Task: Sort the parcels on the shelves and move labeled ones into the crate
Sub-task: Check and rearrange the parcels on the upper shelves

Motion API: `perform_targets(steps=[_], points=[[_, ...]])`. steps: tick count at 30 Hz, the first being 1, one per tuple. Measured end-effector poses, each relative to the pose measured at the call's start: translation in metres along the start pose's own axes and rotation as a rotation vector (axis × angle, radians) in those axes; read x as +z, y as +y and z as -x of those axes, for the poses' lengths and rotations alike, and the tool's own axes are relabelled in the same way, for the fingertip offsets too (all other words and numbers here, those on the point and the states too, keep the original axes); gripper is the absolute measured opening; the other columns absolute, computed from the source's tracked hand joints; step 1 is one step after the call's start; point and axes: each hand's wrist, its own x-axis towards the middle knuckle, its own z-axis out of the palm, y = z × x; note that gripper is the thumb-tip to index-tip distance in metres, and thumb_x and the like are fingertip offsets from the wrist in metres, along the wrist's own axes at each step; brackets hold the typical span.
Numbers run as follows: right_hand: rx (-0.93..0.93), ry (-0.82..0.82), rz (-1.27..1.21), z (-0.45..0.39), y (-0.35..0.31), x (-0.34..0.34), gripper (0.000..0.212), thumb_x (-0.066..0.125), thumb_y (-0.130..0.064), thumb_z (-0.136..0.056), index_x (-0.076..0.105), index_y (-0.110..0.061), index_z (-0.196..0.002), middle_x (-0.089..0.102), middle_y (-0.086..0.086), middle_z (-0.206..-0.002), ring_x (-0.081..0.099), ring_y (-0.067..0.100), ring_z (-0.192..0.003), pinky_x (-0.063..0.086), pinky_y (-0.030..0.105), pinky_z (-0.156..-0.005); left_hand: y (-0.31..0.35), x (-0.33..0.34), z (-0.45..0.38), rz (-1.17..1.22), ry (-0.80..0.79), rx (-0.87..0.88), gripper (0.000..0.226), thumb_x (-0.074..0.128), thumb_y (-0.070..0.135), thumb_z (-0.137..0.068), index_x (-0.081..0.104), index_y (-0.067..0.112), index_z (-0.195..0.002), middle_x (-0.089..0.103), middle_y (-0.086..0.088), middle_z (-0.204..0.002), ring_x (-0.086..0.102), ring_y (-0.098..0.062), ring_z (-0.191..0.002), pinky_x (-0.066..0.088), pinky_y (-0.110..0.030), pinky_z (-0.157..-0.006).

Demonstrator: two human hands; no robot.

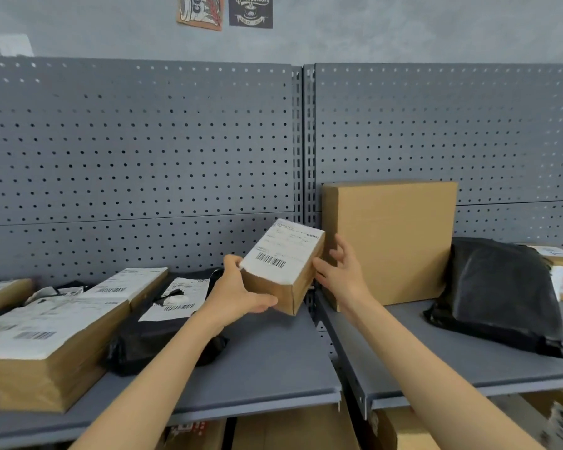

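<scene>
Tilted label-up above the shelf (273, 362), a small labelled cardboard box (281, 271) is gripped by the left hand (238, 295), fingers clamped on its near corner so the barcode can be read. The right hand (341, 271) is held beside it, fingers spread apart, probably for steadying.

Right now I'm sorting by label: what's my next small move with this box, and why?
Probably close the right hand on the small labeled box and lift it away toward the crate: its barcode label faces up, and only the left hand grips it.
</scene>
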Motion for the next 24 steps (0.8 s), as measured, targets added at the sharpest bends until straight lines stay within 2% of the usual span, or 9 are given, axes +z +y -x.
perform_targets(steps=[4, 8, 13, 15, 17, 18, 20, 22, 24], points=[[0.141, -0.142, 0.031, 0.008, 0.013, 0.016, 0.039, 0.046, -0.015, -0.099, 0.044, -0.021, -0.137, 0.054, 0.002, -0.134, 0.051, 0.017, -0.12, 0.05, 0.033, -0.09, -0.008, -0.003, 0.0, -0.03, 0.034, -0.055, 0.058, 0.076, 0.011, -0.073, 0.03, 0.015, -0.109, 0.051, -0.007, -0.116, 0.06, -0.022, -0.102, 0.059, -0.033, -0.074], [0.234, -0.282, 0.034, 0.011, 0.028, 0.025, 0.023, 0.046, -0.033, -0.098, 0.048, -0.045, -0.117, 0.056, -0.023, -0.108, 0.048, 0.003, -0.107, 0.046, 0.03, -0.086, -0.013, -0.005, -0.002, -0.03, 0.083, -0.133, 0.05, 0.07, 0.013, -0.08, 0.029, 0.013, -0.108, 0.05, -0.007, -0.118, 0.061, -0.028, -0.102, 0.058, -0.032, -0.072], [0.275, -0.371, 0.013, 0.001, 0.042, 0.032, 0.029, 0.04, -0.021, -0.096, 0.054, -0.041, -0.111, 0.059, -0.017, -0.111, 0.052, 0.004, -0.106, 0.041, 0.03, -0.096, -0.018, -0.002, -0.012, -0.055, 0.158, -0.215, 0.045, 0.065, 0.013, -0.084, 0.029, 0.007, -0.111, 0.05, -0.008, -0.116, 0.062, -0.031, -0.1, 0.057, -0.029, -0.067], [0.272, -0.396, 0.03, -0.001, 0.044, 0.034, 0.032, 0.04, -0.017, -0.094, 0.057, -0.042, -0.103, 0.063, -0.019, -0.106, 0.057, 0.0, -0.098, 0.045, 0.023, -0.085, -0.019, 0.0, -0.016, -0.027, 0.165, -0.273, 0.047, 0.064, 0.015, -0.084, 0.034, 0.002, -0.117, 0.051, -0.009, -0.12, 0.062, -0.031, -0.102, 0.056, -0.026, -0.064], [0.276, -0.414, 0.062, -0.003, 0.046, 0.037, 0.034, 0.039, -0.016, -0.095, 0.059, -0.041, -0.107, 0.066, -0.019, -0.106, 0.06, -0.004, -0.093, 0.048, 0.016, -0.075, -0.02, 0.002, -0.018, -0.042, 0.167, -0.304, 0.045, 0.064, 0.017, -0.084, 0.039, 0.003, -0.118, 0.05, -0.009, -0.123, 0.062, -0.031, -0.102, 0.055, -0.022, -0.058], [0.271, -0.419, 0.092, -0.003, 0.046, 0.038, 0.034, 0.039, -0.017, -0.097, 0.058, -0.038, -0.115, 0.065, -0.016, -0.113, 0.06, -0.003, -0.097, 0.049, 0.017, -0.08, -0.021, 0.002, -0.019, -0.048, 0.168, -0.311, 0.042, 0.064, 0.017, -0.084, 0.04, 0.005, -0.117, 0.049, -0.009, -0.124, 0.062, -0.031, -0.102, 0.054, -0.02, -0.055], [0.26, -0.416, 0.137, -0.005, 0.047, 0.04, 0.035, 0.039, -0.022, -0.099, 0.054, -0.028, -0.131, 0.058, -0.008, -0.132, 0.054, 0.006, -0.115, 0.041, 0.027, -0.103, -0.019, 0.002, -0.02, -0.038, 0.164, -0.336, 0.044, 0.064, 0.017, -0.085, 0.037, 0.007, -0.119, 0.049, -0.008, -0.122, 0.065, -0.03, -0.095, 0.054, -0.02, -0.051], [0.263, -0.411, 0.158, -0.003, 0.044, 0.04, 0.037, 0.043, -0.03, -0.098, 0.047, -0.026, -0.135, 0.046, -0.005, -0.144, 0.044, 0.011, -0.128, 0.03, 0.031, -0.112, -0.014, 0.002, -0.019, -0.02, 0.172, -0.358, 0.063, 0.065, 0.02, -0.084, 0.025, 0.006, -0.131, 0.049, -0.008, -0.114, 0.065, -0.026, -0.078, 0.056, -0.025, -0.051], [0.251, -0.363, 0.198, -0.002, 0.038, 0.035, 0.052, 0.048, -0.036, -0.095, 0.036, -0.022, -0.144, 0.035, -0.005, -0.151, 0.033, 0.013, -0.137, 0.025, 0.032, -0.115, -0.008, 0.002, -0.02, -0.127, 0.245, -0.317, 0.084, 0.067, 0.024, -0.081, 0.011, 0.014, -0.143, 0.038, -0.011, -0.126, 0.059, -0.022, -0.077, 0.054, -0.029, -0.055]])
